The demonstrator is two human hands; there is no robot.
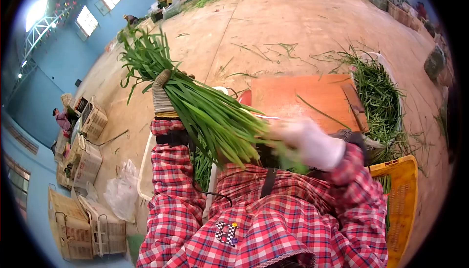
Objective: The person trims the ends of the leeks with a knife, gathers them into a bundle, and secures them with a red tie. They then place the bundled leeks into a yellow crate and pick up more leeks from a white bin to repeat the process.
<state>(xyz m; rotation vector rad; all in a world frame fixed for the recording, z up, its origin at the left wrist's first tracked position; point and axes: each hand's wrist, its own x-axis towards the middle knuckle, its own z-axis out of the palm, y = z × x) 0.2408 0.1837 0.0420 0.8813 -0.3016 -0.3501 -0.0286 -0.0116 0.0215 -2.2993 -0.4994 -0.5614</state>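
Observation:
A large bunch of long green leafy stalks lies across the front of my body, leaf tips at upper left, pale cut ends at lower right. My left hand, in a grey-brown knitted glove, is wrapped round the bunch near its leafy end. My right hand, in a white glove, is at the stalk ends, smeared by motion; its fingers cannot be made out. Some loose green bits hang just below it. Beyond the hands is an orange-brown board with a single stalk on it.
A heap of green trimmings fills a white container at right. Near my right side stands a yellow crate. Woven baskets and a plastic bag are at left. Other people sit far off along the walls. Scraps litter the floor.

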